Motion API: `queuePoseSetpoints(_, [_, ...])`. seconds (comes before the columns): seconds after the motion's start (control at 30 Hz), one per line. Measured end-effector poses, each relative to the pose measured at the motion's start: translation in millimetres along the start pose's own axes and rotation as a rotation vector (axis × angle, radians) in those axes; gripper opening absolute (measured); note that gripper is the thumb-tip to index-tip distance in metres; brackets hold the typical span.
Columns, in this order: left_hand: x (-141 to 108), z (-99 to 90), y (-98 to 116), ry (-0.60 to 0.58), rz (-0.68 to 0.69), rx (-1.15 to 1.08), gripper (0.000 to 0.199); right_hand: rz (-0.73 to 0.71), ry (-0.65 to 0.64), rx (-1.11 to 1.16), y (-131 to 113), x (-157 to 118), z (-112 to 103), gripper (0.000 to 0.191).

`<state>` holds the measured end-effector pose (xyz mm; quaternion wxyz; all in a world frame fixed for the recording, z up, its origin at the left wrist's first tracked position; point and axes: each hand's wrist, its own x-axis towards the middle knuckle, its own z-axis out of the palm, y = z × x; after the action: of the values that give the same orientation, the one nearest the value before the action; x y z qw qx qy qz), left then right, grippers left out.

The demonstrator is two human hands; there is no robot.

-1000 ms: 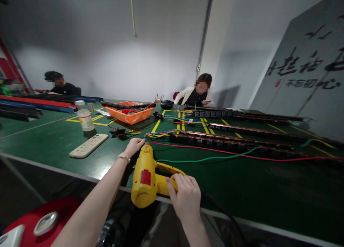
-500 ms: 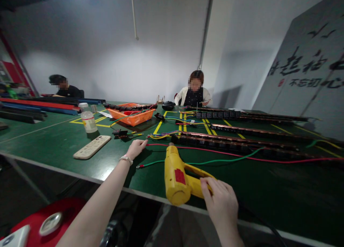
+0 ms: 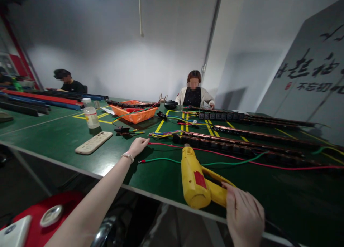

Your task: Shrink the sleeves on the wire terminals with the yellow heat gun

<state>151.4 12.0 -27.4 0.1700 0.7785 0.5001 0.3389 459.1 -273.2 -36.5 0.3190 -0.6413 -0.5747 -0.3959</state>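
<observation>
Right hand (image 3: pixel 245 214) gripping heat gun (image 3: pixel 195 180) handle, left hand (image 3: pixel 137 146) fingers hidden, grip unclear

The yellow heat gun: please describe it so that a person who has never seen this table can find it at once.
Start at the near edge of the green table. The right hand grips a yellow heat gun that lies there, nozzle pointing away towards the green wire. It is the only bulky yellow tool, with a red label on its side; the other yellow things are thin wires and painted lines.
</observation>
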Motion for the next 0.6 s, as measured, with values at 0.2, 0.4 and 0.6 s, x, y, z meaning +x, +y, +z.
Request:
queuePoseSetpoints(0.2, [2,1.3,-2,-0.02,-0.068,-0.11,0.054,0.016,-0.081,-0.044,-10,1,1,0.031])
queuePoseSetpoints(0.4, [2,1.4,-3,-0.049,-0.132,-0.169,0.055,0.041,-0.151,0.071,-45,6,0,0.028])
queuePoseSetpoints(0.6, [1,-0.8,-1,-0.042,-0.125,-0.141,0.056,-0.037,-0.18,0.234,-85,13,11,0.038])
